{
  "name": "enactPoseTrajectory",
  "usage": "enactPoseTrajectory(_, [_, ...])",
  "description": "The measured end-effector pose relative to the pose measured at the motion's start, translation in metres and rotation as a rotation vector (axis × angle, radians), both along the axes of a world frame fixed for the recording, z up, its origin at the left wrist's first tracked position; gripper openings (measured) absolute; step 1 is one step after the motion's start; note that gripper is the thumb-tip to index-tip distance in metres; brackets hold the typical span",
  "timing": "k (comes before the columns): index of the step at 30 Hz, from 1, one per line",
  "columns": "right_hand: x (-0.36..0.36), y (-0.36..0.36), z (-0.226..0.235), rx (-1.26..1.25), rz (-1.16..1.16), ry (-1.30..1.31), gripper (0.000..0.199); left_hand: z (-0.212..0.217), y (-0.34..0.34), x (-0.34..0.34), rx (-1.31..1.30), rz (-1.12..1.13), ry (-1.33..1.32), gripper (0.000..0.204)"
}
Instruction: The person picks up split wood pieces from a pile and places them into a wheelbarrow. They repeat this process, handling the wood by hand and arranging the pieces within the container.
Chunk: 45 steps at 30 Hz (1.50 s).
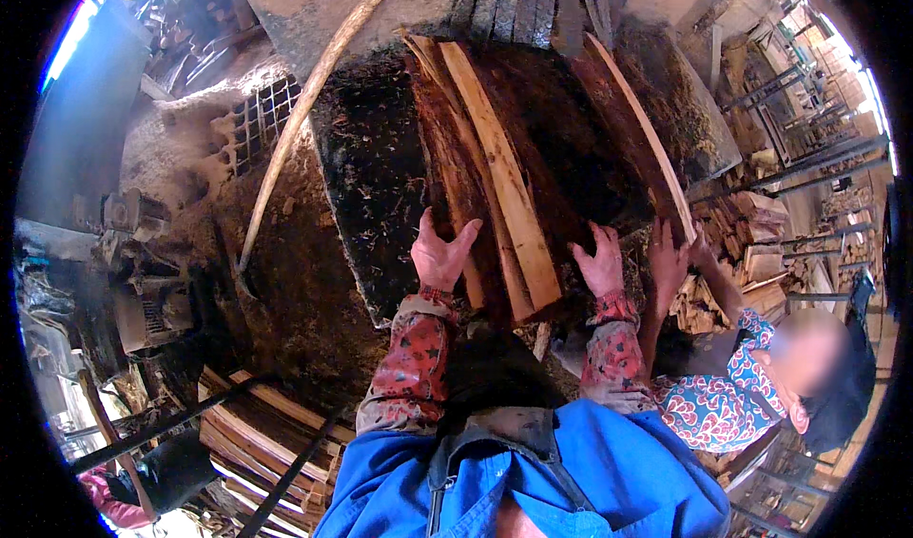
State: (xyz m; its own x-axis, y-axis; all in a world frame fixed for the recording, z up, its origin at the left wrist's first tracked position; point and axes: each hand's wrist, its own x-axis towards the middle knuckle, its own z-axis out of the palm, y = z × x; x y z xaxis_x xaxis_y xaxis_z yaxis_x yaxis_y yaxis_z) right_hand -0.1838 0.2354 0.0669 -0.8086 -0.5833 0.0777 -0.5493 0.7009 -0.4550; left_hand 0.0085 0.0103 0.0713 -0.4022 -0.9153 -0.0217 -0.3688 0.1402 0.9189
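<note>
A pale sawn board (502, 177) lies lengthwise on a dark, debris-strewn work surface (366, 158), beside narrower reddish-brown bark-edged strips (445, 163). My left hand (443, 253) is open at the near end of those strips, fingers and thumb spread; whether it touches them I cannot tell. To the right of the board's near end, my right hand (601, 260) is also open, holding nothing. Farther right, a co-worker's hands (673, 258) are at the near end of a long, dark slab with a pale edge (642, 115).
A long curved pole (304, 110) slants along the left side, near a metal grid (266, 110). Long boards (262, 443) are stacked at lower left behind dark bars. Split wood (756, 239) is piled at right, beside the co-worker (713, 410). Another person's pink sleeve (112, 500) shows at lower left.
</note>
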Motion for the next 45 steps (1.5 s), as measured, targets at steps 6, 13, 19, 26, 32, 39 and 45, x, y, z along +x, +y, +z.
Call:
enactPoseTrajectory(6, [0.005, 0.001, 0.019, -0.079, 0.043, -0.162, 0.063, -0.028, -0.002, 0.004, 0.037, -0.010, 0.133, 0.088])
enactPoseTrajectory(13, [0.011, 0.000, 0.059, -0.267, -0.010, -0.241, 0.060, 0.011, 0.005, 0.008, 0.025, -0.027, 0.071, 0.064])
enactPoseTrajectory(19, [0.027, -0.007, 0.113, -0.321, 0.062, -0.108, 0.060, 0.017, 0.004, 0.014, -0.022, -0.041, 0.087, 0.063])
enactPoseTrajectory(26, [0.064, -0.055, 0.093, -0.528, 0.186, -0.438, 0.059, -0.007, 0.003, 0.009, 0.101, 0.054, 0.211, 0.072])
enactPoseTrajectory(32, [0.088, -0.086, 0.068, -0.288, 0.277, -0.148, 0.049, -0.015, 0.001, 0.008, 0.107, 0.005, 0.390, 0.061])
enactPoseTrajectory(39, [0.081, -0.070, 0.067, -0.348, 0.277, -0.181, 0.042, -0.002, 0.003, 0.009, 0.126, -0.050, 0.225, 0.066])
enactPoseTrajectory(45, [0.009, -0.007, 0.045, -0.343, -0.072, 0.028, 0.036, -0.039, -0.003, 0.012, -0.021, 0.018, 0.141, 0.081])
